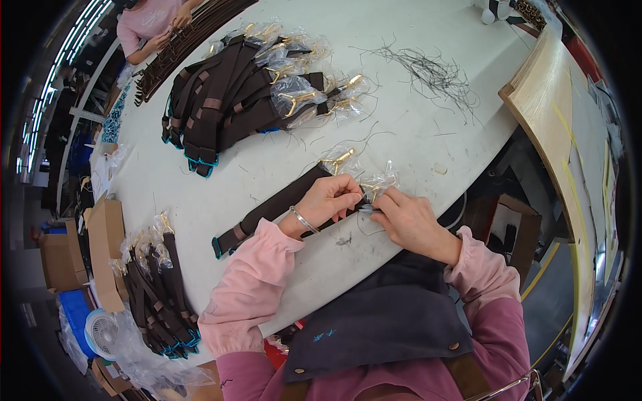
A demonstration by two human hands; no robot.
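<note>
A dark brown strap (279, 200) lies slantwise on the table before me, with blue edging at its near-left end. Gold metal hooks (340, 159) in clear plastic wrap are at its other end. My left hand (329, 202), a silver bangle at its wrist, rests over the strap with thumb and fingers pinched at its hook end. Close beside it, the fingers of my right hand (406, 215) are closed around a small grey tool (367, 209), mostly hidden, so its kind is unclear. Both hands meet near a second wrapped gold hook (378, 187).
Beyond my hands lies a big pile of similar straps (221, 100). More straps (157, 294) hang over the table's left edge. Loose dark threads (428, 70) are heaped at the far right. A wooden board (542, 100) rises on the right. Another person (148, 30) works at the far left.
</note>
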